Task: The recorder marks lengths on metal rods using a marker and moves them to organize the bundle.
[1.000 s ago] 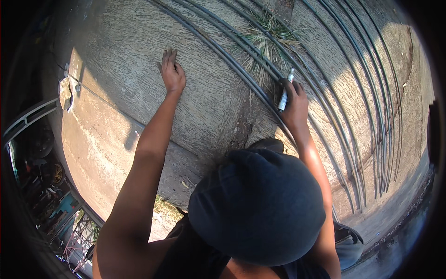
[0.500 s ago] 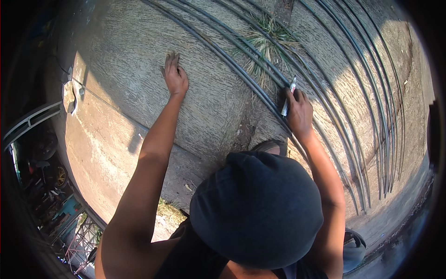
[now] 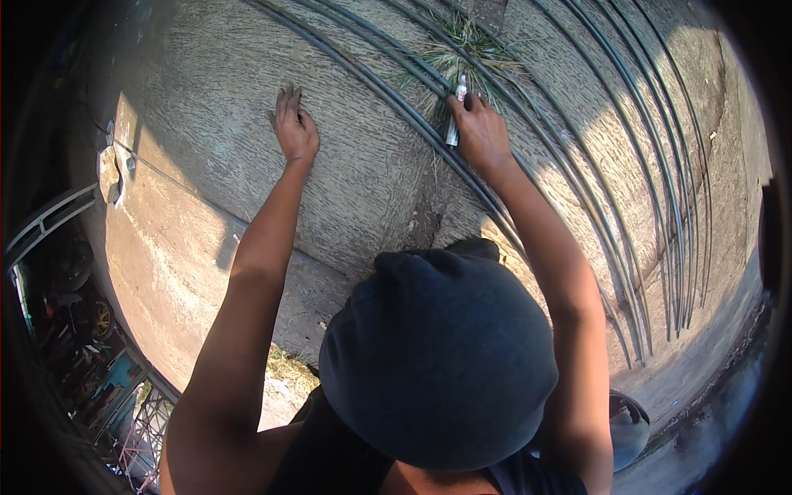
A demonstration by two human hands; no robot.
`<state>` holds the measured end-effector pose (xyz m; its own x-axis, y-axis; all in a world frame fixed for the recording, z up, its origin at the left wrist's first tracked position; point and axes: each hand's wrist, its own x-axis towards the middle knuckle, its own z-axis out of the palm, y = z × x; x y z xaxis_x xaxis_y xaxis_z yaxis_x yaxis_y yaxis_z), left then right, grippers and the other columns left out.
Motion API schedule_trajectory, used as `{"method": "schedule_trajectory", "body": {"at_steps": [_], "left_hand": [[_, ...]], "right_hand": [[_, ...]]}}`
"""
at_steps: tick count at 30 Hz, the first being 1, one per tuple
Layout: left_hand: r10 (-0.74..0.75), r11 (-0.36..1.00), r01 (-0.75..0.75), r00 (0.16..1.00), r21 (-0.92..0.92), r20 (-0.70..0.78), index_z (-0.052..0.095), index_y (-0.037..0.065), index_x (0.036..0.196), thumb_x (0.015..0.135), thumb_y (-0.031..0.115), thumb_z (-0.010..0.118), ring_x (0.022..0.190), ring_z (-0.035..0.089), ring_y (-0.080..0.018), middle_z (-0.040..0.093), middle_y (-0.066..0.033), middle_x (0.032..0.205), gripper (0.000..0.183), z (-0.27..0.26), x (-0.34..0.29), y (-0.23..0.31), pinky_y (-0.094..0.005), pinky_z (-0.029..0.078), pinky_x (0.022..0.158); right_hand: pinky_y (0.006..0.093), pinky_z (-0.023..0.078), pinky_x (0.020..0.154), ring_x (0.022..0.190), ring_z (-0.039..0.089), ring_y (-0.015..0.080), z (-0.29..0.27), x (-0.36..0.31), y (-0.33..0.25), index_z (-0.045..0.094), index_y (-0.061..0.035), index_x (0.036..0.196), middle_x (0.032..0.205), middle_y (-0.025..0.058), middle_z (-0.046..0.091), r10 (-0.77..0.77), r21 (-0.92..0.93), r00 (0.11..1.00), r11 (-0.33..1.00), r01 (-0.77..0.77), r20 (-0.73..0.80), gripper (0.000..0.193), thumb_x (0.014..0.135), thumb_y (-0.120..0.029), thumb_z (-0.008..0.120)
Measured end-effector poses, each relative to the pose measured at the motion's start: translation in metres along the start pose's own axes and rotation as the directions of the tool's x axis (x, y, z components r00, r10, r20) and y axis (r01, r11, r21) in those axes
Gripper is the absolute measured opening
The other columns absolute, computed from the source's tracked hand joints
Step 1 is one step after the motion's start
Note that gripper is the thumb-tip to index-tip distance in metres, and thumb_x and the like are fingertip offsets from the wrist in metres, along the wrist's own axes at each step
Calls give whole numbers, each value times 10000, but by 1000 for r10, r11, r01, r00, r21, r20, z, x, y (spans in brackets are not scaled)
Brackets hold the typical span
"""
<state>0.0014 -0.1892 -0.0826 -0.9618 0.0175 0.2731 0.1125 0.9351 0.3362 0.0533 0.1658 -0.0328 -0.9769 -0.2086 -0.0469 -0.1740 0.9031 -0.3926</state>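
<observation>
My right hand is closed around a white marker, whose upper end points away from me. It sits right over the long, thin metal rods that curve across the ground; whether the marker touches one cannot be made out. Beyond it, a tuft of long grass sticks out between the rods. Off to the left, my left hand is open, its fingers stretched out with dark smudges on them. Nothing is in it, and it is over the rough concrete, apart from the rods.
More long rods run along the right side, several ending close together. A dark cap blocks the lower middle of the view. At far left are a metal rail and dim clutter. Sunlight and shade split the concrete.
My right hand has moved left and farther away along the rods, carrying the marker. My left hand has hardly moved. The whole view has shifted slightly.
</observation>
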Motion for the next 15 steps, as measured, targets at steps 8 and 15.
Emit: {"method": "schedule_trajectory", "body": {"at_steps": [8, 15], "left_hand": [[-22, 1000, 22, 1000, 7, 2, 585, 147, 1355, 958, 79, 434, 1447, 351, -318, 483, -77, 1498, 430, 2, 0, -6, -613, 143, 1210], [-8, 1000, 8, 1000, 9, -10, 589, 146, 1346, 944, 66, 452, 1449, 348, -301, 481, -64, 1497, 432, 2, 3, -3, -604, 162, 1206]], "right_hand": [[447, 530, 801, 943, 661, 409, -31, -35, 16, 646, -82, 1120, 1081, 219, 666, 203, 494, 950, 867, -62, -237, 361, 775, -85, 752], [434, 514, 856, 989, 653, 402, -22, -74, 60, 657, -54, 1136, 1072, 182, 695, 130, 507, 974, 862, -18, -187, 429, 715, -40, 736]]}}
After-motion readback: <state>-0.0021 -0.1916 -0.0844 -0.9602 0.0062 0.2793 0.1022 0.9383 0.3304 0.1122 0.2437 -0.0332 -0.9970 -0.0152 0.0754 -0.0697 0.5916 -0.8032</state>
